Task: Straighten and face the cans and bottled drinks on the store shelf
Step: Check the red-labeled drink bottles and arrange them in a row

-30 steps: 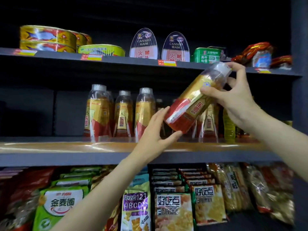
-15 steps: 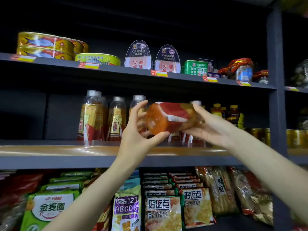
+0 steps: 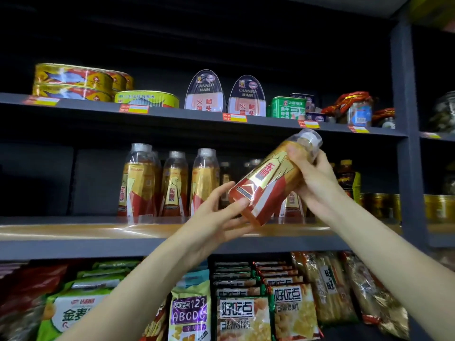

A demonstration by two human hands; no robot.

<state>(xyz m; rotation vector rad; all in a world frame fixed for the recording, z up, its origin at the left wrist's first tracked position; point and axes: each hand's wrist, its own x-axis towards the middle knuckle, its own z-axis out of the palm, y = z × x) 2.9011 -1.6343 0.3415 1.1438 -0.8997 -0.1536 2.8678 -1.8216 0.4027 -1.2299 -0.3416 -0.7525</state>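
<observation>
One tapered clear-plastic bottle with a glossy gold-and-red sleeve [image 3: 268,180] is held tilted in front of the middle shelf [image 3: 73,242], off its row; the right hand [image 3: 317,183] grips its neck, the left hand [image 3: 216,215] supports its base with fingers nearly straight; the step looks like checking its face; next, I judge, it must go upright, label outward, beside the three standing bottles [image 3: 172,183].

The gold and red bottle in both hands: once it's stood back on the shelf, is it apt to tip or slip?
The bottle is tall and tapers to a narrow cap, so it probably tips easily if nudged high. Its glossy wrap looks slippery; the right hand grips the neck while the left hand steadies the base. It looks full, likely fairly heavy.
</observation>
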